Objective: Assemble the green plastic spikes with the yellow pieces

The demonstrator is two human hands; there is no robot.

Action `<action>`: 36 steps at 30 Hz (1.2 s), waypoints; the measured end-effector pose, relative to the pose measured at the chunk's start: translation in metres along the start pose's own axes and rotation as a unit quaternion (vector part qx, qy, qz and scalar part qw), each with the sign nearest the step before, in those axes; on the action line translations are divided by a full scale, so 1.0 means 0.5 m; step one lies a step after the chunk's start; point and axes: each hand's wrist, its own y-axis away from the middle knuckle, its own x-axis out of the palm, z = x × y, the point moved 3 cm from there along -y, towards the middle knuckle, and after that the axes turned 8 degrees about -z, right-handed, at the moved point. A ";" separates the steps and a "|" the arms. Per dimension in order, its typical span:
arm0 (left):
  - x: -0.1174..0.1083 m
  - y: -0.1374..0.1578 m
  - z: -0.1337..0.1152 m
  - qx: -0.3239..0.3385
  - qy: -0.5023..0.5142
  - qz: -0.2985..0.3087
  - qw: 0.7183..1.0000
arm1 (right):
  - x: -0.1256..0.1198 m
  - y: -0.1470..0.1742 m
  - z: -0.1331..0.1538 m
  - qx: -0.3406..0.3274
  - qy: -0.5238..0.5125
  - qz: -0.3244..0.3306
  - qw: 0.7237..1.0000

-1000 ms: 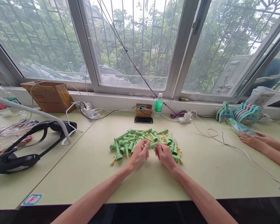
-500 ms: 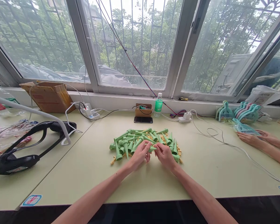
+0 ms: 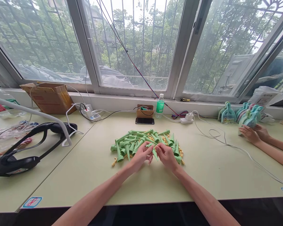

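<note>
Between my two hands is one green plastic plant watering spike, with its capped end up and its point tilted down toward me. My left hand is closed on the capped end with thumb and fingers. My right hand pinches at the spike's side; whether a small part is also in those fingertips is hidden. Just beyond both hands lies a heap of similar green spikes, pointing in different directions. Small yellow plastic pieces lie under and around the heap.
Behind the heap are a black phone, a small cardboard box and a green-labelled bottle. Power strips and a white cable run across the table. A black headset strap lies left. At right, another person's hands hold teal plastic items.
The held spike has turned from lying sideways to pointing down toward me. My hands have barely shifted. At right, the other person has lifted a teal item off the table.
</note>
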 end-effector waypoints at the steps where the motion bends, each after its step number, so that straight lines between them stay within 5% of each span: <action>1: -0.001 0.000 0.000 0.003 -0.001 -0.001 1.000 | 0.000 0.000 -0.001 0.001 0.000 0.001 1.000; 36: -0.002 0.007 -0.004 0.048 -0.056 -0.012 0.997 | 0.011 0.004 -0.017 0.004 0.000 0.045 0.999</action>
